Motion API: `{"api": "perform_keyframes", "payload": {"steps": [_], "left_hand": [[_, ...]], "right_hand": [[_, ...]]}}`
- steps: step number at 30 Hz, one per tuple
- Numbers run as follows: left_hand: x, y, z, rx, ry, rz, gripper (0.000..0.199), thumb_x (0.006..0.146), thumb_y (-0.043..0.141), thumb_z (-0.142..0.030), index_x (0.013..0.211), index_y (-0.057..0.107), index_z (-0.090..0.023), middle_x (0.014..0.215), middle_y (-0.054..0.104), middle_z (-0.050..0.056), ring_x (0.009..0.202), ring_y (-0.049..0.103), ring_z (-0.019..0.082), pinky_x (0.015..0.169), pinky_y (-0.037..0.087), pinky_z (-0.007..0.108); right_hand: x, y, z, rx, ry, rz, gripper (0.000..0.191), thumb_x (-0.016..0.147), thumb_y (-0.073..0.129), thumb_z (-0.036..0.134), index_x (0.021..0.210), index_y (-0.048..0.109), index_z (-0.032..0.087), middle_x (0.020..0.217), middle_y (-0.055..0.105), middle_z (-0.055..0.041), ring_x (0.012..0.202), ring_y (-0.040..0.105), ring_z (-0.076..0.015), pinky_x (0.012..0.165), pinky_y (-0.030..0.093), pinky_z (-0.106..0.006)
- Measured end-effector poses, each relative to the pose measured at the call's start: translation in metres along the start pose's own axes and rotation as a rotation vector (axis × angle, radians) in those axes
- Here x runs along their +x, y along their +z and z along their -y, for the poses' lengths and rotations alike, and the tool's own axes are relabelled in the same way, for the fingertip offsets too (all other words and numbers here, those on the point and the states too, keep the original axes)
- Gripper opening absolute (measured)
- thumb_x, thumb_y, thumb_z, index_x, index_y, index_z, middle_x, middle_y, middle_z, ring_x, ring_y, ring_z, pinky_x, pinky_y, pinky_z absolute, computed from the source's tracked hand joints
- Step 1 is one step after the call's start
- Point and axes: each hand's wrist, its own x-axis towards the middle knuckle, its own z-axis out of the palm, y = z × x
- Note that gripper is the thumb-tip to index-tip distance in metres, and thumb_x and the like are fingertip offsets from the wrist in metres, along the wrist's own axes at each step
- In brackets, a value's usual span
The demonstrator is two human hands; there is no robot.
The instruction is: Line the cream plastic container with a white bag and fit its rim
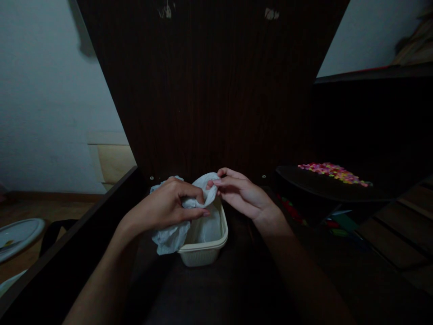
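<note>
A pale plastic container [203, 253] stands on a dark surface, its near end and part of its inside showing. White crumpled thin material, like a plastic bag [172, 238], hangs over its left side and rises above its far part. My left hand [165, 203] grips this material between thumb and fingers over the container. On the right, my right hand [245, 194] pinches the raised edge of the same material with its fingertips. The far end of the container is hidden behind the hands and the material.
A dark wooden panel [219, 90] rises behind the container. A low dark board [71, 243] runs along the left. Small colourful pieces [333, 173] lie on a dark shelf at the right. A round white-rimmed item [20, 234] is at the lower left.
</note>
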Motion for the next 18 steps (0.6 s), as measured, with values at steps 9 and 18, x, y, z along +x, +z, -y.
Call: {"api": "perform_keyframes", "payload": {"steps": [9, 18], "left_hand": [[-0.006, -0.011, 0.002, -0.072, 0.005, 0.124, 0.017, 0.087, 0.066, -0.016, 0.094, 0.080, -0.022, 0.094, 0.075, 0.004, 0.086, 0.069, 0.017, 0.079, 0.051, 0.025], [-0.014, -0.025, 0.025, 0.197, 0.005, -0.125, 0.025, 0.091, 0.058, -0.021, 0.092, 0.082, -0.026, 0.101, 0.074, 0.007, 0.094, 0.064, 0.022, 0.086, 0.050, 0.036]], "right_hand": [[0.001, -0.003, -0.003, -0.105, 0.052, 0.081, 0.036, 0.058, 0.071, 0.006, 0.089, 0.059, 0.019, 0.071, 0.071, 0.0018, 0.059, 0.058, -0.0086, 0.058, 0.043, -0.020], [-0.005, 0.004, -0.004, -0.288, 0.052, 0.183, 0.028, 0.063, 0.064, 0.010, 0.087, 0.055, 0.020, 0.064, 0.068, 0.0035, 0.060, 0.061, -0.0109, 0.058, 0.041, -0.021]]}}
